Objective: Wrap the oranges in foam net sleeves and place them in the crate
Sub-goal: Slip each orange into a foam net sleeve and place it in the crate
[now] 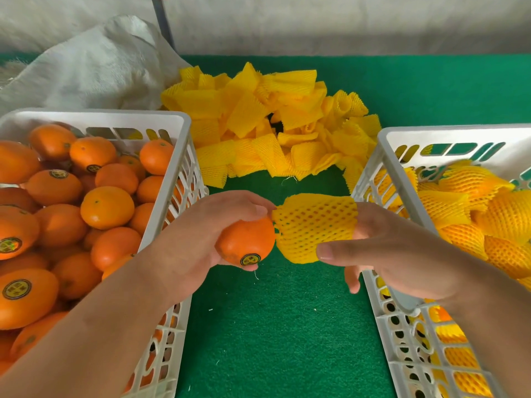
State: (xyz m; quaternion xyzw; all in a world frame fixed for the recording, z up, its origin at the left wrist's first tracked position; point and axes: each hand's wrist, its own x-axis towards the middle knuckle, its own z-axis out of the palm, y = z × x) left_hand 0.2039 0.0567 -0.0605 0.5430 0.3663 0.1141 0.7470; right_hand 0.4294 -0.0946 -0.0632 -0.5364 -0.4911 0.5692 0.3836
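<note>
Oranges, bare ones, fill the white crate on the left, many with a round dark sticker on the peel. One orange is up in the air over the green mat, gripped in the person's left hand, fingers curled over its top and thumb beneath, sticker facing down toward us. Its right side touches the open mouth of a yellow foam net sleeve, which the right hand holds stretched wide, fingers pushed inside it and the thumb pressed on the outside near the lower edge. Behind both hands, a loose pile of flat yellow sleeves lies on the mat between the two crates. The white crate on the right holds oranges already in their nets. A pale woven sack slumps behind the left crate against the wall.
</note>
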